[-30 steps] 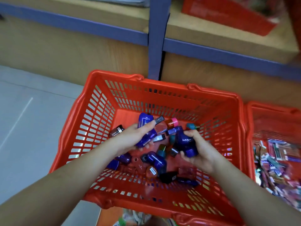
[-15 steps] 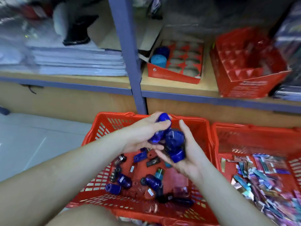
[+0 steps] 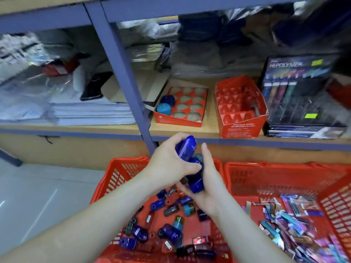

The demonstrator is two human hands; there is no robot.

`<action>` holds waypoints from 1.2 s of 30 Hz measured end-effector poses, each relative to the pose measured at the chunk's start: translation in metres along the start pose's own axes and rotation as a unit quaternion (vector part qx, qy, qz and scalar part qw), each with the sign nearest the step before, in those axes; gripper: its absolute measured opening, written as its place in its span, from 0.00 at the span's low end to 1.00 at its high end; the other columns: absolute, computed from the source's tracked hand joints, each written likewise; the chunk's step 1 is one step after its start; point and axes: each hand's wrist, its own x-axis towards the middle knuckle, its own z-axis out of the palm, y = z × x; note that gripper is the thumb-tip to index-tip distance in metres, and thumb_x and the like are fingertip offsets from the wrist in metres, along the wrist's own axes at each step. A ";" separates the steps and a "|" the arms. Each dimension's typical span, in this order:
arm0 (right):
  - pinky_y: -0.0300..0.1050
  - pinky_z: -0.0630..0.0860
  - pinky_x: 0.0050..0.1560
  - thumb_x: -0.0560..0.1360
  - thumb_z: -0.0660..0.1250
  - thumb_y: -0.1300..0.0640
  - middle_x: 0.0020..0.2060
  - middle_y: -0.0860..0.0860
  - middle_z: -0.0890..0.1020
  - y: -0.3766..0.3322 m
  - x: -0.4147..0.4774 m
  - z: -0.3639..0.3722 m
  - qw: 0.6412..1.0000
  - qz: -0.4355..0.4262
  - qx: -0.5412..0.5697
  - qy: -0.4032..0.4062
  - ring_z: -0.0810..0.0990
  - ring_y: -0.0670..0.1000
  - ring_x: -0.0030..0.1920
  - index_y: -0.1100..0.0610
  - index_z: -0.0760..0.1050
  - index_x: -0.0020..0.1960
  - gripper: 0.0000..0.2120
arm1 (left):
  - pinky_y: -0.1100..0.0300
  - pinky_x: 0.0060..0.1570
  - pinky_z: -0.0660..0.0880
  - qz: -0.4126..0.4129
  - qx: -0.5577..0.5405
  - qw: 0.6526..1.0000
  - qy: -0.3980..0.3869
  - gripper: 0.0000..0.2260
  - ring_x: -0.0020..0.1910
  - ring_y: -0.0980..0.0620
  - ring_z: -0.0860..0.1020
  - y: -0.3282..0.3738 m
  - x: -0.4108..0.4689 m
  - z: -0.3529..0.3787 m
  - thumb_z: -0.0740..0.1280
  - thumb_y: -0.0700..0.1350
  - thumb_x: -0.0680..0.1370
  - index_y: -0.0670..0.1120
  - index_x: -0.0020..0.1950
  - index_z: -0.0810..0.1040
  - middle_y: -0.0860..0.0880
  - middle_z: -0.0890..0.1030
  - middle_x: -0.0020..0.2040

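Observation:
My left hand [image 3: 169, 164] grips a dark blue sharpener [image 3: 186, 148] and lifts it above the left red basket [image 3: 117, 173]. My right hand [image 3: 207, 185] cups several more blue sharpeners [image 3: 196, 184] in its palm, fingers pointing up, just beside the left hand. Loose blue, teal and red sharpeners [image 3: 169, 230] lie on the basket floor below. On the shelf behind stands a red display tray [image 3: 180, 120] with round holes, holding two blue sharpeners [image 3: 164, 106] at its left end.
A second red basket [image 3: 284, 173] at the right holds several colourful packets. On the shelf are a red cardboard box [image 3: 241, 118], a black lead display [image 3: 300, 92] and stacked paper [image 3: 85, 112]. A blue shelf post [image 3: 129, 88] rises just left of the tray.
Both hands rose out of the basket with blue sharpeners and moved toward the shelf. The view tilted up, revealing the shelf and its tray.

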 end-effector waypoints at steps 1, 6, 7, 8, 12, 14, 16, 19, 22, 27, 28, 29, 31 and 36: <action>0.48 0.81 0.43 0.72 0.64 0.32 0.52 0.59 0.85 -0.002 -0.001 -0.002 1.000 -0.001 0.004 -0.006 0.84 0.54 0.48 0.58 0.80 0.59 0.31 | 0.60 0.43 0.77 -0.012 -0.033 0.999 0.019 0.19 0.39 0.57 0.76 0.000 -0.002 0.000 0.77 0.37 0.66 0.53 0.51 0.77 0.56 0.79 0.42; 0.47 0.81 0.40 0.72 0.68 0.39 0.48 0.57 0.85 -0.020 -0.020 -0.012 0.998 0.012 0.026 -0.059 0.84 0.52 0.42 0.57 0.82 0.56 0.23 | 0.52 0.44 0.81 -0.075 -0.192 0.978 0.007 0.17 0.43 0.52 0.81 0.004 -0.008 -0.013 0.76 0.37 0.68 0.51 0.53 0.78 0.50 0.81 0.42; 0.48 0.81 0.41 0.74 0.69 0.46 0.50 0.57 0.84 -0.024 -0.022 -0.013 0.997 0.015 0.024 -0.070 0.83 0.53 0.44 0.55 0.81 0.57 0.17 | 0.51 0.46 0.80 -0.082 -0.209 0.974 -0.011 0.18 0.44 0.52 0.81 0.003 -0.008 -0.017 0.75 0.38 0.66 0.52 0.52 0.79 0.49 0.81 0.43; 0.49 0.81 0.42 0.75 0.69 0.53 0.52 0.58 0.84 -0.029 -0.023 -0.015 0.996 0.014 0.024 -0.079 0.82 0.54 0.45 0.53 0.81 0.59 0.13 | 0.48 0.48 0.80 -0.088 -0.217 0.972 -0.027 0.18 0.45 0.51 0.82 0.005 -0.009 -0.021 0.75 0.39 0.66 0.53 0.52 0.80 0.49 0.82 0.43; 0.43 0.80 0.34 0.75 0.64 0.67 0.51 0.60 0.82 -0.046 -0.029 -0.022 0.997 -0.017 0.025 -0.074 0.80 0.56 0.46 0.52 0.82 0.56 0.16 | 0.45 0.49 0.80 -0.104 -0.229 0.968 -0.014 0.16 0.48 0.47 0.82 0.006 -0.007 -0.022 0.73 0.35 0.71 0.52 0.54 0.80 0.49 0.82 0.44; 0.42 0.78 0.31 0.75 0.61 0.68 0.53 0.59 0.82 -0.053 -0.031 -0.026 0.996 -0.043 -0.027 -0.077 0.79 0.56 0.49 0.51 0.84 0.54 0.19 | 0.46 0.48 0.80 -0.099 -0.217 0.971 -0.006 0.17 0.48 0.47 0.83 0.006 -0.005 -0.019 0.73 0.35 0.72 0.51 0.56 0.79 0.49 0.82 0.43; 0.45 0.78 0.33 0.74 0.60 0.70 0.56 0.58 0.82 -0.060 -0.036 -0.030 0.987 -0.064 -0.102 -0.103 0.81 0.55 0.50 0.48 0.83 0.57 0.23 | 0.47 0.48 0.80 -0.095 -0.200 0.975 -0.004 0.17 0.48 0.46 0.83 0.007 -0.003 -0.018 0.73 0.36 0.72 0.51 0.57 0.78 0.49 0.82 0.44; 0.49 0.79 0.37 0.74 0.65 0.71 0.55 0.57 0.81 -0.074 -0.042 -0.031 0.953 -0.054 -0.237 -0.178 0.82 0.55 0.48 0.40 0.78 0.62 0.28 | 0.50 0.44 0.81 -0.081 -0.131 0.988 -0.030 0.16 0.48 0.47 0.84 0.007 -0.001 -0.014 0.74 0.39 0.72 0.55 0.55 0.80 0.49 0.83 0.46; 0.49 0.80 0.37 0.74 0.69 0.67 0.53 0.53 0.82 -0.081 -0.040 -0.029 0.943 -0.039 -0.284 -0.171 0.84 0.50 0.46 0.40 0.78 0.62 0.25 | 0.54 0.41 0.82 -0.053 -0.063 0.996 -0.029 0.10 0.46 0.51 0.84 0.009 -0.001 -0.001 0.71 0.45 0.76 0.56 0.55 0.78 0.50 0.83 0.49; 0.53 0.81 0.41 0.76 0.68 0.62 0.56 0.54 0.83 -0.074 -0.040 -0.034 0.970 -0.028 -0.208 -0.125 0.83 0.58 0.57 0.47 0.82 0.57 0.14 | 0.45 0.40 0.81 0.034 0.084 0.994 0.068 0.11 0.38 0.51 0.81 0.009 0.006 0.016 0.62 0.61 0.78 0.55 0.45 0.73 0.53 0.80 0.39; 0.53 0.81 0.42 0.76 0.68 0.62 0.57 0.56 0.83 -0.073 -0.042 -0.035 0.973 -0.026 -0.193 -0.125 0.82 0.59 0.57 0.49 0.81 0.57 0.13 | 0.45 0.40 0.80 0.042 0.093 0.992 0.079 0.13 0.37 0.52 0.81 0.010 0.006 0.019 0.61 0.63 0.77 0.55 0.44 0.73 0.54 0.80 0.37; 0.53 0.81 0.42 0.76 0.68 0.61 0.57 0.57 0.82 -0.073 -0.043 -0.037 0.974 -0.028 -0.185 -0.126 0.82 0.60 0.58 0.51 0.80 0.58 0.13 | 0.45 0.41 0.80 0.046 0.088 0.991 0.086 0.14 0.37 0.53 0.81 0.012 0.007 0.022 0.60 0.65 0.77 0.55 0.43 0.72 0.55 0.80 0.37; 0.53 0.81 0.43 0.75 0.69 0.61 0.58 0.59 0.82 -0.075 -0.046 -0.041 0.975 -0.031 -0.178 -0.127 0.81 0.61 0.59 0.53 0.79 0.59 0.13 | 0.50 0.40 0.80 0.047 0.057 0.992 0.098 0.16 0.35 0.54 0.80 0.016 0.009 0.029 0.59 0.64 0.77 0.53 0.41 0.72 0.54 0.79 0.35; 0.54 0.80 0.47 0.73 0.71 0.60 0.58 0.59 0.82 -0.089 -0.060 -0.047 0.978 -0.034 -0.145 -0.146 0.83 0.58 0.52 0.50 0.80 0.60 0.16 | 0.56 0.38 0.80 0.040 -0.074 0.994 0.077 0.22 0.37 0.48 0.81 0.039 0.008 0.050 0.59 0.60 0.79 0.41 0.46 0.76 0.42 0.82 0.39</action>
